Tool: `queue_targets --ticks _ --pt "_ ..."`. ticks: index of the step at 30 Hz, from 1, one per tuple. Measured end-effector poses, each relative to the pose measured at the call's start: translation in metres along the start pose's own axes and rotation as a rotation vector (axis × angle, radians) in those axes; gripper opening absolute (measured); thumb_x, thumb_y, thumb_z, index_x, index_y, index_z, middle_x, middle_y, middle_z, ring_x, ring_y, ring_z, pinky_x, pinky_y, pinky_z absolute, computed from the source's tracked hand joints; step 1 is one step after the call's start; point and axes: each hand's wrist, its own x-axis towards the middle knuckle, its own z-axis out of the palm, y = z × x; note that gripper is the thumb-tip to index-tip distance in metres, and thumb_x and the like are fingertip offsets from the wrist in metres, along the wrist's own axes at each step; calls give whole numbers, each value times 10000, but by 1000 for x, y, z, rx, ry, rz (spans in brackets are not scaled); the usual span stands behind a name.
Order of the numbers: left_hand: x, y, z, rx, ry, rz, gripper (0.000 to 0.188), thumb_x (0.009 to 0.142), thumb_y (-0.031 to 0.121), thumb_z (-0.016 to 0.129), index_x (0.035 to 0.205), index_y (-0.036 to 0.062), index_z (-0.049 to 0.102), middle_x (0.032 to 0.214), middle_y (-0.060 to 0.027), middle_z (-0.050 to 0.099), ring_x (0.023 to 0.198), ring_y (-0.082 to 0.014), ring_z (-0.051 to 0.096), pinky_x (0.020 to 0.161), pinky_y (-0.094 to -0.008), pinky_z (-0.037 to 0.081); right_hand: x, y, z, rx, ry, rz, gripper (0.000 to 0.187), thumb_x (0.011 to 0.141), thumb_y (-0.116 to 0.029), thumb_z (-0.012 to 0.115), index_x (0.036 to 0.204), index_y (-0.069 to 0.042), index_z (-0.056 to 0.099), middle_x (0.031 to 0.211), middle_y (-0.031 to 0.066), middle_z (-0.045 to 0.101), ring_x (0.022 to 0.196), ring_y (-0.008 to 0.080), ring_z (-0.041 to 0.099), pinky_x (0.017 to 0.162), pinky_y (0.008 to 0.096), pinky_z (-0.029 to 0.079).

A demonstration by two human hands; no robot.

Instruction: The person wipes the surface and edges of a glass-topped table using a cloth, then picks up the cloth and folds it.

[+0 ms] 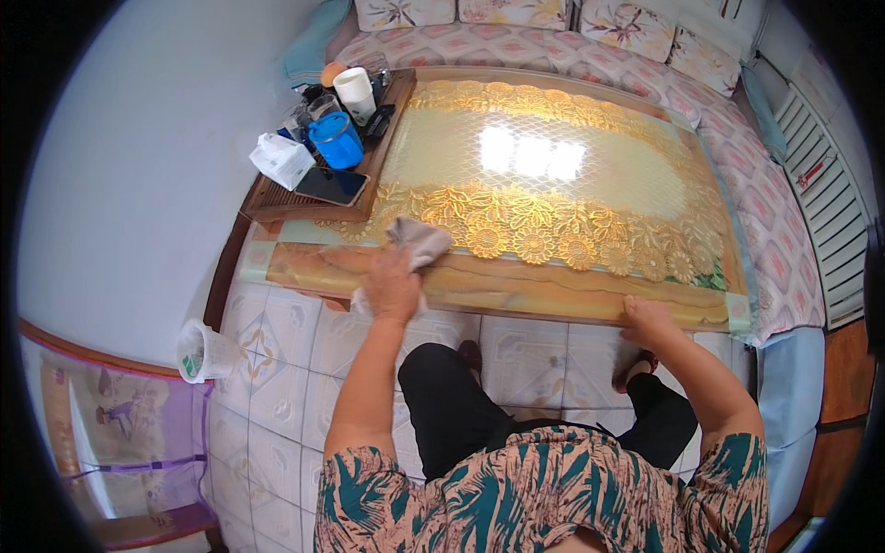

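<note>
My left hand (392, 286) is closed on a greyish-beige cloth (421, 241) at the near edge of the coffee table (516, 280), left of the middle. Part of the cloth lies on the tabletop, and a paler bit hangs below the hand. My right hand (648, 319) has its fingers curled at the same near edge, further right, and holds no cloth. A gold lace-patterned tablecloth (576, 244) with a flower border covers the tabletop, and a bright reflection shines on it.
A wooden tray (269, 206) at the table's left end bears a blue cup (336, 141), white paper cups (354, 92), a tissue pack (282, 160) and a phone (332, 185). A sofa (516, 48) runs behind and right. A white bin (206, 352) stands on the tiled floor.
</note>
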Motion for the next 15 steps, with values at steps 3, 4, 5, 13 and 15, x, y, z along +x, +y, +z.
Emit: queue_targets --ticks 3,4,5,13,15 --pt "1 -56 -8 52 -19 -166 519 784 241 544 1303 238 521 1371 -36 476 1222 -291 427 989 -504 344 18 -24 -5 -9 -4 -74 584 679 -363 752 1106 -31 533 1059 149 611 998 306 599 804 393 503" --pt "2 -71 -14 78 -24 -218 525 790 249 546 1314 253 509 1383 -29 464 1226 -290 422 989 -508 343 24 -30 -7 1 23 -124 590 671 -374 755 1094 -34 525 1037 152 612 1001 313 593 811 392 497" --pt "4 -86 -18 101 -45 -274 525 800 259 547 1322 266 498 1394 -22 450 1230 -288 417 988 -508 344 29 -39 -11 12 49 -174 596 664 -386 758 1082 -36 517 1015 154 614 1003 320 587 819 391 491" --pt "27 -178 -38 215 -125 -585 504 868 344 534 1362 334 433 1457 22 359 1259 -278 385 986 -485 359 50 -62 -32 -132 -108 -277 552 666 -371 767 1034 -9 572 1003 148 625 959 303 612 798 410 499" --pt "36 -200 -39 238 -143 -638 502 881 356 526 1370 353 414 1464 30 344 1265 -284 378 983 -483 363 53 -56 -28 -118 -113 -294 570 653 -379 778 1015 -5 546 956 154 626 934 318 610 779 418 494"
